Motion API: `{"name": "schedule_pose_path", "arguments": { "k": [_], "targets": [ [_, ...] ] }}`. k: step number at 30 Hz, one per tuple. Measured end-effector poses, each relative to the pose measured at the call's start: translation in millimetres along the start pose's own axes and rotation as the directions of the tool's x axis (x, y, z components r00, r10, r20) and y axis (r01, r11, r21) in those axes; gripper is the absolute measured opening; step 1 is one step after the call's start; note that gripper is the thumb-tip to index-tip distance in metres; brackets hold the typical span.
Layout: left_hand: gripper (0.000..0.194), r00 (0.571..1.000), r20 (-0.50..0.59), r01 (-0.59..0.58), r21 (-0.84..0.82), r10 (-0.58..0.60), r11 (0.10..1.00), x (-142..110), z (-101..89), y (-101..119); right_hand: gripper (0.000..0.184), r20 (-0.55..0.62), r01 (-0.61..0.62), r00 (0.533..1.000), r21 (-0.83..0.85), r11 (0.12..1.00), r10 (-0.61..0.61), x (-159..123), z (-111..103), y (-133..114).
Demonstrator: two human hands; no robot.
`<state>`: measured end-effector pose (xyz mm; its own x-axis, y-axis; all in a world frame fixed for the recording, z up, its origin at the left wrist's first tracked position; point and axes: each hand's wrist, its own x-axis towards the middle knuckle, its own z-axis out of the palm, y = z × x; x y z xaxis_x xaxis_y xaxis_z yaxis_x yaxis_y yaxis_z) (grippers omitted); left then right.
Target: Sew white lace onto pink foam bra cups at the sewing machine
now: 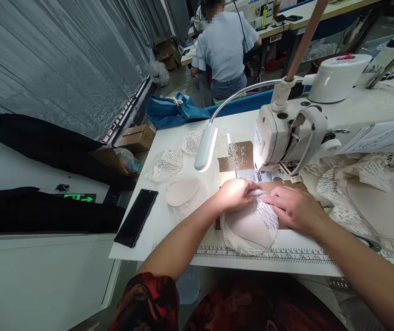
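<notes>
Resting on the upper edge of the beige lace-edged piece (248, 225), your left hand (236, 195) has its fingers bent close together beside your right hand (295, 209), whose fingers touch the white lace. You have narrow gaps between your fingers, but I can't tell whether either hand pinches the fabric or only presses it. The piece lies flat before you, just in front of the needle area of the sewing machine (273, 133), its lower edge over the printed ruler (307, 255). To your left lie a pale oval piece (183, 192) and a black phone (136, 218); more lace pieces (373, 202) sit at your right.
</notes>
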<state>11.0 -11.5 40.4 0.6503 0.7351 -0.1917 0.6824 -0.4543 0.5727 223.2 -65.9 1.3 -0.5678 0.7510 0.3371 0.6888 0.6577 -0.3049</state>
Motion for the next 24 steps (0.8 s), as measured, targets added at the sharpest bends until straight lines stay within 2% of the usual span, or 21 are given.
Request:
{"name": "schedule_pose_path", "arguments": {
  "k": [2,5,7,9,12,13,15,17,19,21,23,24],
  "targets": [
    [0.006,0.997,0.063,-0.029,-0.089,0.034,0.996,2.7,-0.8,0.3,0.026,0.025,-0.035,0.999,0.008,0.999,0.034,0.2,-0.5,0.4],
    [0.017,0.994,0.090,-0.025,-0.379,0.064,0.925,3.3,-0.5,-3.6,0.026,0.043,-0.074,0.996,0.017,0.997,0.073,-0.4,0.5,0.2],
    [0.027,0.998,0.056,0.008,-0.567,0.029,0.823,3.4,1.3,-9.8,0.027,0.033,-0.088,0.996,0.032,0.996,0.087,-1.0,1.5,0.1],
    [0.032,0.998,-0.036,0.020,-0.604,-0.052,0.796,2.8,2.8,-17.5,0.028,0.038,-0.084,0.996,0.034,0.996,0.082,-1.0,1.6,0.0],
    [0.025,0.978,-0.158,0.047,-0.473,-0.138,0.880,-1.9,1.6,-25.0,0.028,0.047,-0.068,0.997,0.009,0.998,0.068,-0.1,-0.1,-0.9],
    [0.021,0.975,-0.171,0.052,-0.438,-0.140,0.897,-4.3,0.5,-24.8,0.028,0.048,-0.062,0.997,0.004,0.998,0.062,0.3,-0.8,-1.3],
    [0.012,0.986,-0.155,0.008,-0.359,-0.068,0.933,-8.7,-1.0,-19.4,0.027,0.049,-0.054,0.997,-0.002,0.999,0.054,0.7,-1.5,-2.0],
    [0.033,0.995,-0.091,-0.058,-0.143,0.046,0.988,-10.2,0.5,-9.2,0.026,0.032,-0.052,0.998,-0.006,0.999,0.052,0.6,-1.2,-2.2],
    [0.048,0.995,0.009,-0.104,0.162,0.103,0.981,-7.5,4.3,0.5,0.026,0.017,-0.055,0.998,-0.007,0.998,0.055,0.4,-0.7,-2.1],
    [0.051,0.999,0.029,-0.029,0.394,0.019,0.918,-2.5,6.5,4.8,0.027,0.028,-0.056,0.998,-0.001,0.998,0.056,0.5,-1.0,-2.0],
    [0.049,0.989,-0.063,0.148,0.500,-0.134,0.853,0.5,2.6,2.2,0.028,0.049,-0.065,0.997,0.010,0.998,0.064,0.9,-2.2,-2.2],
    [0.046,0.969,-0.129,0.248,0.519,-0.211,0.818,0.1,-2.0,-0.8,0.028,0.051,-0.069,0.996,0.015,0.997,0.068,1.2,-2.9,-2.4]
  ]
}}
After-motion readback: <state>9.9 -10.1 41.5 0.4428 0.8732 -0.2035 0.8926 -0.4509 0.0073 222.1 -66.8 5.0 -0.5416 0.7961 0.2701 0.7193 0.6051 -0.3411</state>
